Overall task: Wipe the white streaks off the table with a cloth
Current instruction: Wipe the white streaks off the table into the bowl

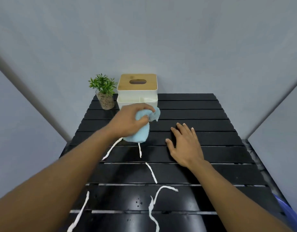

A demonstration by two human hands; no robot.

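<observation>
Several white streaks, left grip clutching cloth, right grip flat

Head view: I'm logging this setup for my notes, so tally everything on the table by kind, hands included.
Blue cloth: 1
White streaks: 5, the forked nearest one counted once
Tissue box: 1
Potted plant: 1
Hands: 2, the left hand gripping the cloth, the right hand flat
Total: 10

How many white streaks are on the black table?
5 streaks: a long one and a short one below the cloth, one mid-table, a hooked one near the front, one front left. More may hide under the cloth.
</observation>
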